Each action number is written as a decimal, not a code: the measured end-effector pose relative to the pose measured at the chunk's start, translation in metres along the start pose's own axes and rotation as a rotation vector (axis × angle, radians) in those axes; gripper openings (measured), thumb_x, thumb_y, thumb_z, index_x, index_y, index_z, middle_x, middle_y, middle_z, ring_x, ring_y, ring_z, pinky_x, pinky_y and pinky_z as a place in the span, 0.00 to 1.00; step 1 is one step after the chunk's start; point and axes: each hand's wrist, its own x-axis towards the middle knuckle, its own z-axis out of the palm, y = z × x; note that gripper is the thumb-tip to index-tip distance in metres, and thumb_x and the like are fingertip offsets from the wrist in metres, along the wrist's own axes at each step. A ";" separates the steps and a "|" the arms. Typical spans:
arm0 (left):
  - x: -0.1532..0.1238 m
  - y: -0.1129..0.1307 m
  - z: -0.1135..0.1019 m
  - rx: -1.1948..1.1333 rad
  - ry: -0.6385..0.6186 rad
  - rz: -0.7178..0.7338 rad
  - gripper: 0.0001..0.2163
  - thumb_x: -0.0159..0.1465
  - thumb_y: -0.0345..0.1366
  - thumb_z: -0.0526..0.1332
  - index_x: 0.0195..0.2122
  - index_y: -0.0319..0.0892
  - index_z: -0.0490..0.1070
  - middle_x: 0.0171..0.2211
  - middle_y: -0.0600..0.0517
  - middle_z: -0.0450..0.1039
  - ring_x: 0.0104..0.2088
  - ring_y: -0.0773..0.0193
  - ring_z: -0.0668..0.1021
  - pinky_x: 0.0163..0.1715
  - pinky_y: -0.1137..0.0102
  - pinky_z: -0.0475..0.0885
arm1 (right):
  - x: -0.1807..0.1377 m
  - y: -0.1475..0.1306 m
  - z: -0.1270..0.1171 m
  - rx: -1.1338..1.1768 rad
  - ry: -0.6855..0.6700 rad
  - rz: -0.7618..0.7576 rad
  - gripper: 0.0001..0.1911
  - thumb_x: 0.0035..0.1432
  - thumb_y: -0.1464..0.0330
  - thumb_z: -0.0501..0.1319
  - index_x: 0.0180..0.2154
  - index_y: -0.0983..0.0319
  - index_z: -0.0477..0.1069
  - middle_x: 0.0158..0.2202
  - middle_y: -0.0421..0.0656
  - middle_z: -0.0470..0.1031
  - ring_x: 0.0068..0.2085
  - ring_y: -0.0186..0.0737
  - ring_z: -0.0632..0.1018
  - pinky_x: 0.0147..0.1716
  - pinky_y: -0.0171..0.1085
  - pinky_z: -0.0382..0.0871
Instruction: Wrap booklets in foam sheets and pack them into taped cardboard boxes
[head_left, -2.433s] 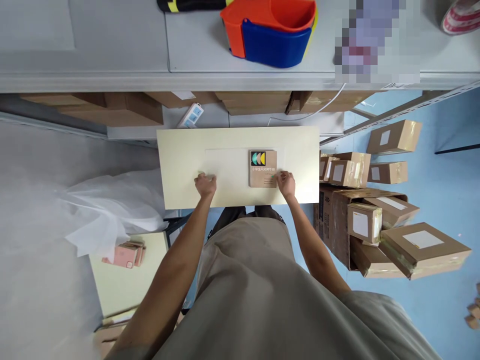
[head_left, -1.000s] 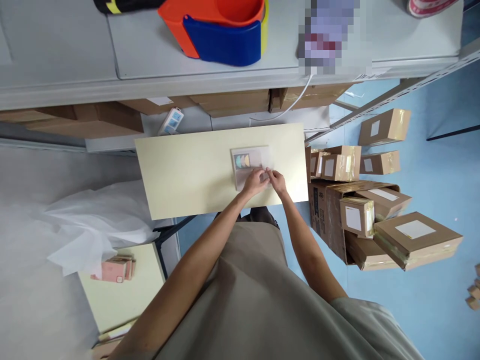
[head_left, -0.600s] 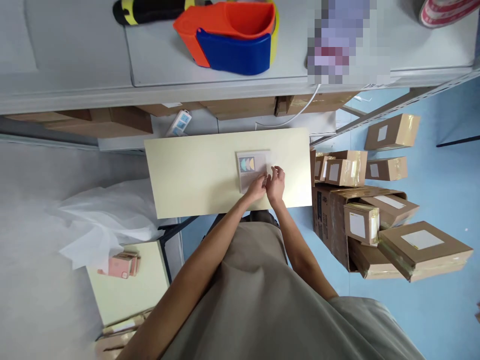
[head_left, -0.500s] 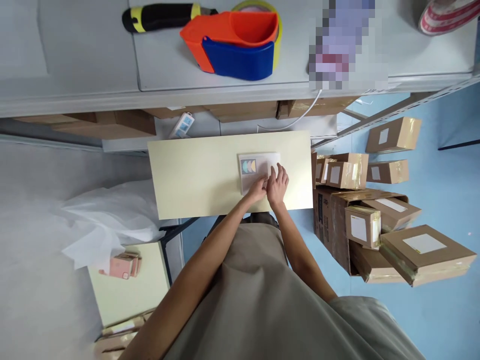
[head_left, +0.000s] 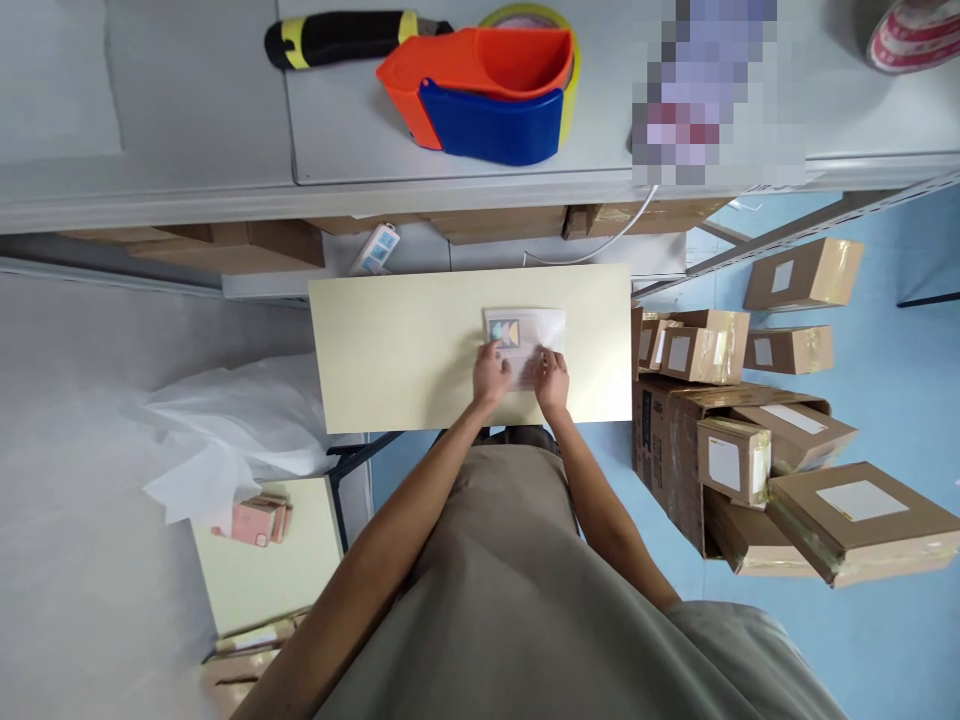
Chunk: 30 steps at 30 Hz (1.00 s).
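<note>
A small brown booklet [head_left: 517, 334] with a coloured emblem lies on the cream table [head_left: 397, 350], wrapped in thin white translucent paper. My left hand [head_left: 490, 373] rests on the booklet's near left edge, fingers lying flat on the wrap. My right hand [head_left: 553, 378] presses on the near right part of the wrap, fingers bent down onto it. The hands sit close together, a little apart. The booklet's lower half is hidden under my hands.
A grey shelf [head_left: 225, 190] above carries an orange and blue tape dispenser [head_left: 487, 85] and a black-yellow tool [head_left: 337, 38]. Several taped cardboard boxes [head_left: 750, 440] pile up on the blue floor at right. White sheets [head_left: 225, 430] and pink booklets [head_left: 255, 520] lie at left.
The white paper, spread flat beside the booklet before, now covers it. My left hand came across from the table's middle to the booklet, then slid to its left edge.
</note>
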 end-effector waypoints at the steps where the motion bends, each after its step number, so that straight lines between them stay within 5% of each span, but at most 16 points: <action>1: 0.003 -0.003 -0.010 0.009 0.035 -0.046 0.24 0.62 0.28 0.65 0.60 0.41 0.75 0.64 0.36 0.74 0.60 0.46 0.81 0.67 0.51 0.71 | -0.001 0.000 0.002 -0.002 0.004 0.015 0.23 0.71 0.67 0.56 0.63 0.60 0.75 0.57 0.55 0.77 0.54 0.52 0.80 0.58 0.50 0.76; 7: 0.016 -0.009 -0.028 -0.077 -0.030 -0.262 0.12 0.58 0.40 0.72 0.41 0.42 0.77 0.41 0.44 0.84 0.46 0.50 0.84 0.51 0.59 0.78 | 0.001 -0.003 0.007 -0.011 0.001 0.094 0.23 0.69 0.69 0.57 0.63 0.60 0.75 0.56 0.53 0.79 0.54 0.51 0.81 0.57 0.49 0.77; 14: 0.007 0.003 -0.030 -0.206 -0.135 -0.242 0.23 0.54 0.56 0.75 0.36 0.43 0.73 0.37 0.48 0.83 0.40 0.57 0.82 0.41 0.65 0.76 | 0.010 0.002 -0.005 0.119 -0.024 0.144 0.22 0.68 0.66 0.61 0.61 0.59 0.72 0.54 0.53 0.82 0.48 0.49 0.84 0.53 0.49 0.80; 22: -0.023 0.024 -0.078 -0.384 -0.330 -0.105 0.30 0.51 0.60 0.79 0.43 0.43 0.75 0.49 0.44 0.85 0.49 0.52 0.84 0.49 0.61 0.79 | -0.012 -0.020 -0.043 0.393 -0.017 0.078 0.25 0.70 0.52 0.63 0.60 0.60 0.75 0.56 0.55 0.83 0.51 0.51 0.85 0.54 0.52 0.83; 30: -0.058 0.047 -0.136 -0.382 -0.331 -0.028 0.30 0.53 0.57 0.79 0.52 0.46 0.80 0.54 0.41 0.85 0.59 0.45 0.83 0.64 0.50 0.75 | -0.030 -0.068 -0.075 0.625 -0.235 -0.034 0.20 0.66 0.51 0.69 0.52 0.55 0.81 0.51 0.46 0.84 0.51 0.49 0.85 0.55 0.51 0.84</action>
